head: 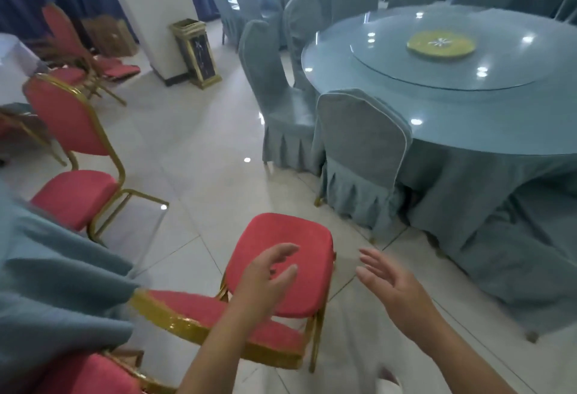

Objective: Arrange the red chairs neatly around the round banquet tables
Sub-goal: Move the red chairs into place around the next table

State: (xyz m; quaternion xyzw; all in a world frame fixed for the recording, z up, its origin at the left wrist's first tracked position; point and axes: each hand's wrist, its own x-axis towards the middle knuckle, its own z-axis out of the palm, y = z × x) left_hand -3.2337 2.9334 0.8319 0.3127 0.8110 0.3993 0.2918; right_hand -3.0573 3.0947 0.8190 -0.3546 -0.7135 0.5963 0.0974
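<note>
Head view: a red chair point(281, 272) with a gold frame is seen on the tiled floor point(193, 150), near the round surface point(452, 112) draped in blue. The left hand point(265, 275) and right hand point(390, 287) are held above it, fingers loose, nothing gripped. Another red chair point(71, 143) is set at left.

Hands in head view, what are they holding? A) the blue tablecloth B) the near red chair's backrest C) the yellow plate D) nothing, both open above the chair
D: the left hand and right hand hover with loose, spread fingers over the near red chair, gripping nothing.
</note>
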